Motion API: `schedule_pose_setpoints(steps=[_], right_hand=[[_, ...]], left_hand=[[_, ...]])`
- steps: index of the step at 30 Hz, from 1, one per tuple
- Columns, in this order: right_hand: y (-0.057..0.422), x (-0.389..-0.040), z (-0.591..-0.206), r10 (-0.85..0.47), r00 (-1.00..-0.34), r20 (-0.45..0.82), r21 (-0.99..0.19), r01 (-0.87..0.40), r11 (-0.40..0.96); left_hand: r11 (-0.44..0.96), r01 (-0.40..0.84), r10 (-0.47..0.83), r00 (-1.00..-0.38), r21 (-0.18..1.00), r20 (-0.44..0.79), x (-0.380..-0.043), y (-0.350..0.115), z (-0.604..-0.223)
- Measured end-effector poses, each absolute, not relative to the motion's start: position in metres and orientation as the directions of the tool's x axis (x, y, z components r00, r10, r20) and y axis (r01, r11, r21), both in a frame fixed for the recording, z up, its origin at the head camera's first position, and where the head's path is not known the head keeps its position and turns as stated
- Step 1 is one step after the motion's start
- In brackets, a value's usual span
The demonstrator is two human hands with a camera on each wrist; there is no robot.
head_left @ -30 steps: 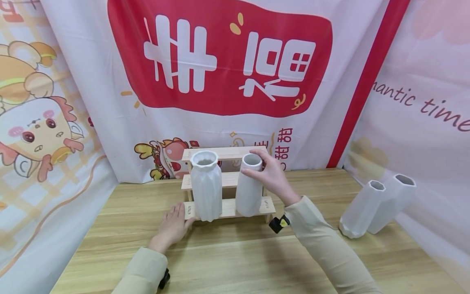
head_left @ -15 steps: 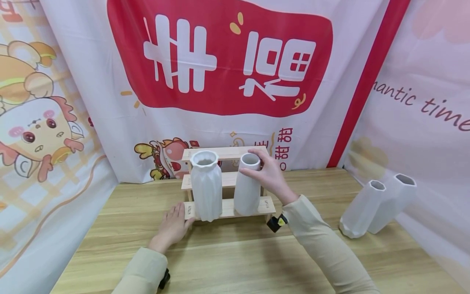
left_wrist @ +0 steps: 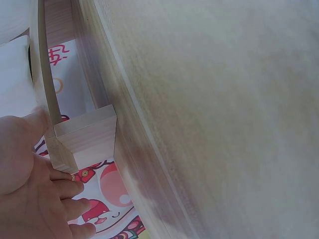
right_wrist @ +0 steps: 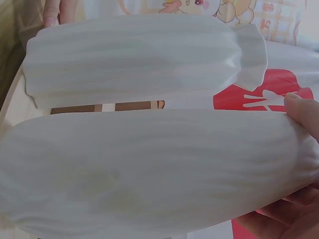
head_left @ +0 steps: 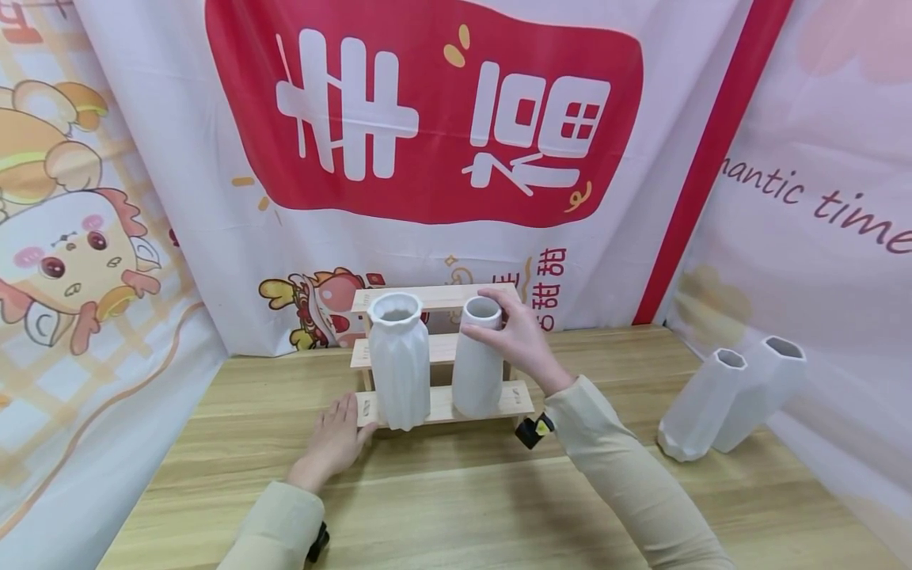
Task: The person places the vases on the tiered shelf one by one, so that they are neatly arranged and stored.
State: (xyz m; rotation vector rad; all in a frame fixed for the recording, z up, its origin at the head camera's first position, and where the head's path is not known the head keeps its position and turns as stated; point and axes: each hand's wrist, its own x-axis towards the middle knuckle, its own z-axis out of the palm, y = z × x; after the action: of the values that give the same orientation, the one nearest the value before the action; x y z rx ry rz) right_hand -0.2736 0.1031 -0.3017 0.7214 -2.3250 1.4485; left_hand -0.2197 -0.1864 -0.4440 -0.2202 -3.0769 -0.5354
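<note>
Two faceted vases [head_left: 705, 408] — right of rack [head_left: 442, 404], cloth [head_left: 456, 158] behind

Gap: narrow, between fluted vase [head_left: 400, 368] and plain vase [head_left: 477, 376]; shelf [head_left: 442, 402] tiers back it.
Left end: left hand [head_left: 332, 439] against the lower tier, side access blocked.
Plain rim: right hand [head_left: 525, 336] occupies its right side.
Front: wide open table [head_left: 456, 507].
Right lane: free until faceted pair [head_left: 701, 408].
Rear: banner [head_left: 427, 245] close behind.
</note>
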Motion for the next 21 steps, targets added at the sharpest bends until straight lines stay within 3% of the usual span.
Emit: schedule_pose_setpoints(steps=[21], right_hand=[[0.1049,-0.2811,-0.3035,-0.247,-0.864,0.439,-0.768,-0.503,0.396]], left_hand=[[0.928,0.142,0.139,-0.99,0.345,0.036,-0.2209,-0.1865,-0.4449]])
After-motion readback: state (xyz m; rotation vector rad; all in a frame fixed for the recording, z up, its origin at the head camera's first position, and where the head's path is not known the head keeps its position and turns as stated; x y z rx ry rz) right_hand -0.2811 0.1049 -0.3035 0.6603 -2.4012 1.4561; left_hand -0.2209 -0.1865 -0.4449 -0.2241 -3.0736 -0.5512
